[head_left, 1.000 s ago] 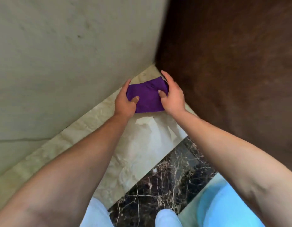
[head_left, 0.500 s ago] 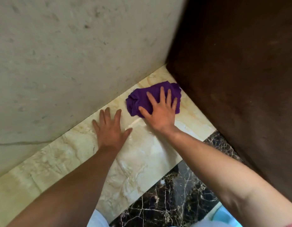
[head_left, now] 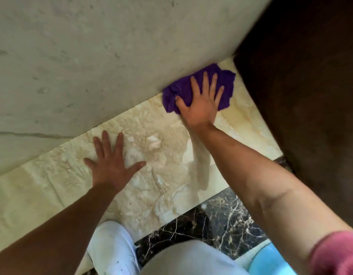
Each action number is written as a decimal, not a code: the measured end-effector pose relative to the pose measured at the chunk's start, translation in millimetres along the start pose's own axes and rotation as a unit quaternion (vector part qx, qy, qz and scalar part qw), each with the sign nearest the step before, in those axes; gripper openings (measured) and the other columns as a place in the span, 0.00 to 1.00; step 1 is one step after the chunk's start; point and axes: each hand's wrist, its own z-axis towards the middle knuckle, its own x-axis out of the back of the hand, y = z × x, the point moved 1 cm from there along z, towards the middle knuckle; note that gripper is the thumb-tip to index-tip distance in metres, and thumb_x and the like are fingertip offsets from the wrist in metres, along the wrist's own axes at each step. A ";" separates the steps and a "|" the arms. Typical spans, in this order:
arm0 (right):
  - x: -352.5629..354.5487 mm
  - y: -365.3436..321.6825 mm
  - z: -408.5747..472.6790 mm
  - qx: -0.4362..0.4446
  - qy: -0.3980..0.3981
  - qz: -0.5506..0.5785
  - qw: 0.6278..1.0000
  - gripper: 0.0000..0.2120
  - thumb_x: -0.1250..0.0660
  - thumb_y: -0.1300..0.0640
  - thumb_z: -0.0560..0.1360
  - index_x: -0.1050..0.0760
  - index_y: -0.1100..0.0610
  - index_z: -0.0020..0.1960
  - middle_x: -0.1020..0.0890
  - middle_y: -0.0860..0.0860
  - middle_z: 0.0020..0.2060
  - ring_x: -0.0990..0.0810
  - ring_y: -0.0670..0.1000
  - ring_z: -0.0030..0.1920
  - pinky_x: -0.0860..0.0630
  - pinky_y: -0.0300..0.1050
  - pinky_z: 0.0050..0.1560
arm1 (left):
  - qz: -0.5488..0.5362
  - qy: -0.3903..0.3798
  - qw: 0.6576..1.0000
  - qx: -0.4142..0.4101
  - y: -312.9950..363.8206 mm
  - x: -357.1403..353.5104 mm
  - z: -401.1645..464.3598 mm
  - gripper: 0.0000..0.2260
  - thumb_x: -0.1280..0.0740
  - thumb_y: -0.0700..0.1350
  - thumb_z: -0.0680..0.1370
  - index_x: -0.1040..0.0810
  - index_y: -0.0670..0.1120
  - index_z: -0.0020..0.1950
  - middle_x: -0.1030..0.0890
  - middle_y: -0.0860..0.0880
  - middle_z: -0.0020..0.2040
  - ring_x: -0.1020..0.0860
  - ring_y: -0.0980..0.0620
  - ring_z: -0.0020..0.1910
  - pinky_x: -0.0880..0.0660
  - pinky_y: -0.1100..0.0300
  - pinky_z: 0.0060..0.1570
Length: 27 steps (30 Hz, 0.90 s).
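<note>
In the upper right of the frame the right hand (head_left: 201,104) pressed flat, fingers spread, on a crumpled purple cloth (head_left: 226,84) — the cloth lay on the beige marble strip (head_left: 161,175), against the pale wall (head_left: 92,56) and near the dark brown panel (head_left: 310,96). Left of centre, the left hand (head_left: 112,163) rested flat on the strip, well apart from the cloth. Black veined tile (head_left: 221,225) showed at the bottom.

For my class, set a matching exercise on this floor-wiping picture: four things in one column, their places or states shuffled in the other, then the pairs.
1. left hand
2. right hand
3. cloth
4. black marble strip

a. bunched at the foot of the wall
b. flat on bare beige tile
c. beside the knee
d. pressing on the cloth

Pairs: 1-b, 2-d, 3-a, 4-c.
</note>
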 end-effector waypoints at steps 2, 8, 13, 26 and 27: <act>-8.3 -24.8 -23.1 0.032 -0.025 0.029 0.999 0.37 0.39 0.34 0.72 0.33 0.51 0.77 0.39 0.57 0.80 0.51 0.61 0.82 0.57 0.67 0.79 | -0.004 -0.038 0.999 -0.013 -3.0 4.5 -0.6 0.55 0.51 0.83 0.62 0.67 0.57 0.79 0.69 0.44 0.80 0.67 0.39 0.79 0.47 0.22 0.68; 9.5 -10.0 -21.1 0.149 -0.081 -0.029 0.985 0.36 0.41 0.31 0.75 0.37 0.44 0.79 0.40 0.54 0.81 0.51 0.59 0.82 0.56 0.63 0.80 | -0.087 -0.132 0.987 0.004 -30.4 50.0 -10.7 0.56 0.39 0.80 0.58 0.59 0.64 0.79 0.66 0.53 0.81 0.63 0.46 0.81 0.49 0.27 0.72; 61.5 52.0 38.8 0.096 -0.143 -0.121 0.978 0.42 0.40 0.30 0.75 0.47 0.48 0.82 0.46 0.57 0.82 0.50 0.61 0.82 0.51 0.63 0.80 | -0.022 -0.155 0.988 0.009 -52.1 41.3 -61.2 0.51 0.38 0.79 0.63 0.58 0.65 0.79 0.64 0.50 0.82 0.63 0.42 0.80 0.50 0.24 0.70; -8.8 -5.9 -8.3 0.070 0.002 -0.058 0.996 0.45 0.49 0.27 0.75 0.46 0.55 0.82 0.45 0.57 0.82 0.53 0.60 0.82 0.57 0.63 0.80 | -0.040 0.000 0.998 -0.051 -114.5 -22.8 -15.2 0.56 0.47 0.87 0.53 0.66 0.70 0.75 0.69 0.54 0.80 0.67 0.46 0.79 0.50 0.25 0.70; -12.7 -20.2 -19.4 0.075 -0.008 -0.057 0.996 0.45 0.49 0.27 0.75 0.47 0.55 0.82 0.46 0.57 0.82 0.53 0.60 0.82 0.57 0.63 0.80 | -0.038 -0.027 0.998 -0.048 -113.8 -20.5 -17.8 0.57 0.45 0.86 0.52 0.68 0.71 0.74 0.71 0.55 0.79 0.68 0.46 0.79 0.49 0.25 0.69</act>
